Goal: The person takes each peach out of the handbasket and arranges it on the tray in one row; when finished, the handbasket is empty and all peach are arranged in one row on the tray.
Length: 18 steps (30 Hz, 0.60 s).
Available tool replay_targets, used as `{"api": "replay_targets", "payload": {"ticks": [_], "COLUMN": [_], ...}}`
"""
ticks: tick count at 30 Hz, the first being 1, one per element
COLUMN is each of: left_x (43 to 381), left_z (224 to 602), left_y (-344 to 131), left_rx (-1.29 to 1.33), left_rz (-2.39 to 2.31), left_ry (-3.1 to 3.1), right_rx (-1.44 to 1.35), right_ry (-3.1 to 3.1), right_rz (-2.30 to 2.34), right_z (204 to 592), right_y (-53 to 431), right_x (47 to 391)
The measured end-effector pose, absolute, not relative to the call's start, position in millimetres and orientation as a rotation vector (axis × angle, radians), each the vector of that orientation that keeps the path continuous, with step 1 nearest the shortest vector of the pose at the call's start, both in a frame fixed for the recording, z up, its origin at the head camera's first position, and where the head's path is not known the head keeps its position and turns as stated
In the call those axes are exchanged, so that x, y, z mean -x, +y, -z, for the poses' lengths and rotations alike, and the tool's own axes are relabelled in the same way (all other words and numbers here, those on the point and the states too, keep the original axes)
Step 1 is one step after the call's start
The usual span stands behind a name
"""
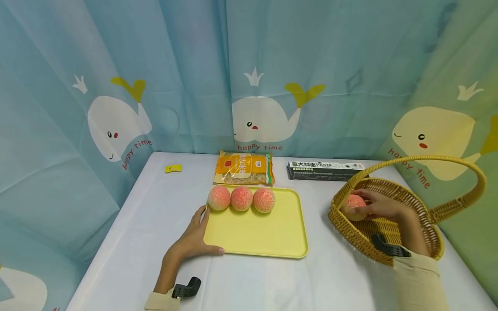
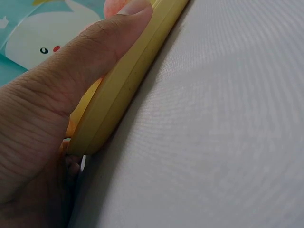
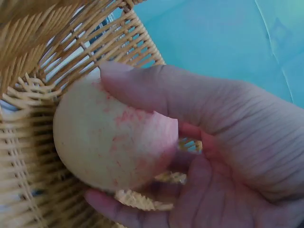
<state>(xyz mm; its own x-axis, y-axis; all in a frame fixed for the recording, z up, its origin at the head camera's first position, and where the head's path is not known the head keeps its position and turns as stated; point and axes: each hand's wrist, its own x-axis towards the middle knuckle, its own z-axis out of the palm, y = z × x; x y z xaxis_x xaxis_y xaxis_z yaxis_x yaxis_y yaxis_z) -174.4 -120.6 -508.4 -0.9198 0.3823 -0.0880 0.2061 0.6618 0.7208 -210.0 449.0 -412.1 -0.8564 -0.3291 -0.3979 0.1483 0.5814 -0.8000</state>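
Inside the wicker basket (image 1: 437,242), my right hand (image 1: 383,205) grips a pink and cream peach (image 1: 353,207). The right wrist view shows the thumb over the top of this peach (image 3: 111,137) and the fingers round its lower side. On the left, my left hand (image 1: 194,237) holds the near-left corner of a yellow tray (image 1: 256,235), its thumb along the front rim and its fingers at the left side. Three peaches stand in a row at the tray's far left: a left peach (image 1: 219,198), a middle peach (image 1: 241,198) and a right peach (image 1: 264,200).
Behind the tray lies an orange food packet (image 1: 243,168). A black and white pasta box (image 1: 324,171) is to its right. One small yellow packet (image 1: 173,168) rests at the far left. The basket's tall handle (image 1: 420,159) arches above the right arm. Blue curtains (image 1: 194,65) border the table.
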Motion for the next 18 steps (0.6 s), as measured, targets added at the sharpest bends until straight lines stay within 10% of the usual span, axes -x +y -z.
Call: {"api": "replay_targets", "payload": {"ticks": [18], "left_x": [172.8], "left_z": [504.8], "left_y": [-120.0], "left_rx": [-0.480], "left_rz": [-1.121], "left_ry": [2.636], "right_rx": [0.152], "right_ry": [2.426], "right_rz": [1.230], "right_z": [404.9], "right_y": [445.0], "right_x": [207.5]}}
